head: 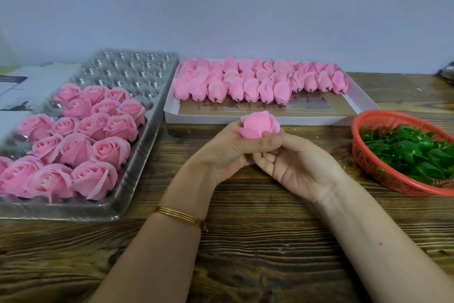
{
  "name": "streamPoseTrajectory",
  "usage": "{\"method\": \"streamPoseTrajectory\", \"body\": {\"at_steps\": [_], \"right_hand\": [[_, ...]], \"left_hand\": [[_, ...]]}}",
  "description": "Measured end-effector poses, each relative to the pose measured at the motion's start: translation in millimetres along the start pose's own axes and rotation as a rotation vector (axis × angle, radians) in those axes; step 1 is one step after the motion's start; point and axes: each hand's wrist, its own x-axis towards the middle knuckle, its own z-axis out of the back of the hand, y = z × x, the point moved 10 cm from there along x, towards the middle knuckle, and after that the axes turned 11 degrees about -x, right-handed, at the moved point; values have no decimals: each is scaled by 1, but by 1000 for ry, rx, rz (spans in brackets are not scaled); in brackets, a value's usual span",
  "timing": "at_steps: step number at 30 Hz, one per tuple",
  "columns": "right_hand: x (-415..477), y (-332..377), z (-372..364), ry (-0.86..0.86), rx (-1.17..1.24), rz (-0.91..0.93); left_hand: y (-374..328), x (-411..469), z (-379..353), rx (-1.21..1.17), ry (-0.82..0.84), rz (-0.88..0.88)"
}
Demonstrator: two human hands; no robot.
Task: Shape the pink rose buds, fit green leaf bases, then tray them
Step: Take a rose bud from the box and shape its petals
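Observation:
A pink rose bud (258,124) is held above the middle of the wooden table. My left hand (228,150) grips it from the left, with the thumb across its base. My right hand (292,162) cups it from below, fingers curled round the short stem, whose tip pokes out between the fingers. A clear plastic cell tray (137,74) at the left holds several opened pink roses (73,135). A white flat box (270,118) behind the hands holds rows of shut pink buds (258,81). A red basket (363,155) at the right holds green leaf bases (407,150).
The dark wooden table (245,241) reaches to the near edge of view. A grey wall stands behind it. White cardboard (29,86) lies under the clear tray at the far left. A dark object (447,74) shows at the far right edge.

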Motion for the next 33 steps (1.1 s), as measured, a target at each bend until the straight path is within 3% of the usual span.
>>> {"method": "streamPoseTrajectory", "body": {"at_steps": [14, 28, 33], "right_hand": [[-1, -5, -2, -18, -56, -29], [-8, 15, 27, -353, -386, 185], [-10, 17, 25, -376, -416, 216]], "left_hand": [[3, -1, 13, -42, -179, 15], [4, 4, 20, -25, -192, -34], [6, 7, 23, -50, -198, -26]]}}
